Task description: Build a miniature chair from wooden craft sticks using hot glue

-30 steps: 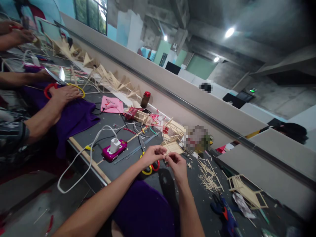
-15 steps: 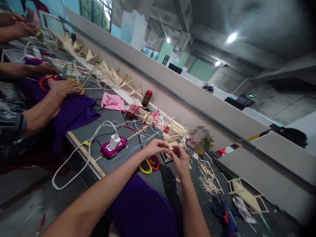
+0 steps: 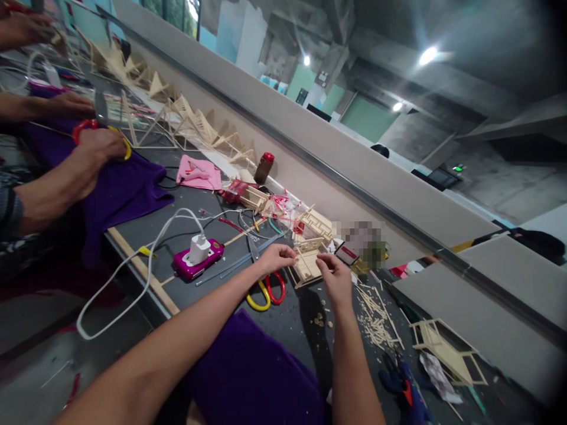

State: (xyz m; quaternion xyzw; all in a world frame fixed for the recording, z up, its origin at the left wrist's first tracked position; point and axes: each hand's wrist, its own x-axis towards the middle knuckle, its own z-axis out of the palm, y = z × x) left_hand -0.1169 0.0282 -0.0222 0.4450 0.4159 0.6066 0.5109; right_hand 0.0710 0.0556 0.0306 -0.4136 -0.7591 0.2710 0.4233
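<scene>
Both my hands are over a small model of pale wooden sticks (image 3: pixel 309 267), which has a flat floor and low sides. My left hand (image 3: pixel 275 260) is at its left edge, thumb and fingertips pinched together. On the other side, my right hand (image 3: pixel 335 277) is closed in a similar pinch above the model's right part. Whatever the fingertips hold, if anything, is too small to make out. Scissors with one red and one yellow handle (image 3: pixel 261 298) lie just below my left hand. A taller latticed stick piece (image 3: pixel 319 223) stands behind the model.
A purple power strip (image 3: pixel 188 267) with a white plug and cable lies left. Cut sticks (image 3: pixel 374 316), a blue glue gun (image 3: pixel 410 389) and a stick frame (image 3: pixel 447 348) are at right. A red-capped bottle (image 3: pixel 264 168) stands by the partition. A co-worker's hand (image 3: pixel 104 144) holds scissors.
My hands were together at their fingertips above the model; now they have moved apart, left and right, uncovering its floor. The co-worker's hands and scissors have shifted slightly. The camera view has moved a little.
</scene>
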